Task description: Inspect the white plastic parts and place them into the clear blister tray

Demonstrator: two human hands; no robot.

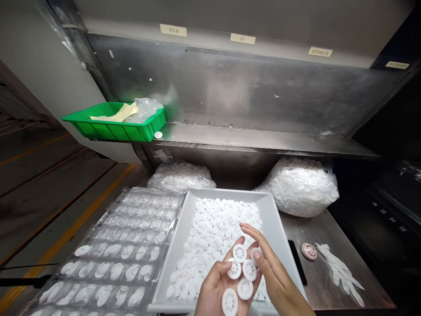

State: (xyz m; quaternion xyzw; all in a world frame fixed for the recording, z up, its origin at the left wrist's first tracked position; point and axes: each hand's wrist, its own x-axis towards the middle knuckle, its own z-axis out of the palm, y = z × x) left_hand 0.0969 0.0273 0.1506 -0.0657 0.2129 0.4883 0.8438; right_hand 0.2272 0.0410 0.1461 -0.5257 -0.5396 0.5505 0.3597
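In the head view, the left hand (212, 285) is half curled with the palm upward, like a shallow bowl, and it carries several white wheels (249, 269). Its thumb lies against one of them. The right hand (278, 274) comes over from the side, fingers long and slightly bent, its thumb touching a wheel at the far edge of the palm; whether it really grips this wheel, I cannot tell.

The main danger, I think, is a spill: the wheels look smooth and partly overlap, so a small tilt of the left palm could make one slide off. The lowest wheel, near the wrist, seems the least protected. Below the hands is the grey box (272, 224), where a dropped wheel would probably be lost among the similar ones. Pushing too hard with the right thumb may also knock a neighbour toward the tabletop (324, 287) at right, or toward the clear tray (108, 260) at left.
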